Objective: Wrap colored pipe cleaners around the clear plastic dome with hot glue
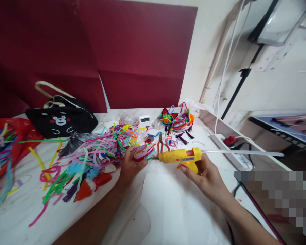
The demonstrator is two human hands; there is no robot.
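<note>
My left hand (pixel 131 164) is closed around a clear plastic ball (pixel 143 153) wrapped with pink, red and purple pipe cleaner strips. In my right hand (pixel 202 173) is a yellow glue gun (pixel 180 156), its fingers wrapped round the handle. The gun's nozzle points left and meets the ball's right side; whether it touches is too small to tell. A long translucent glue stick (pixel 242 153) sticks out from the back of the gun. Just behind, pliers (pixel 161 143) with orange handles lie on the table.
A tangled heap of pipe cleaners (pixel 99 149) and tassels (pixel 84 190) spreads to the left. Farther back are a black bag (pixel 62 119), a small digital clock (pixel 144 119) and decorated balls (pixel 180 124). A power strip (pixel 232 153) sits at right beside the table's raised edge.
</note>
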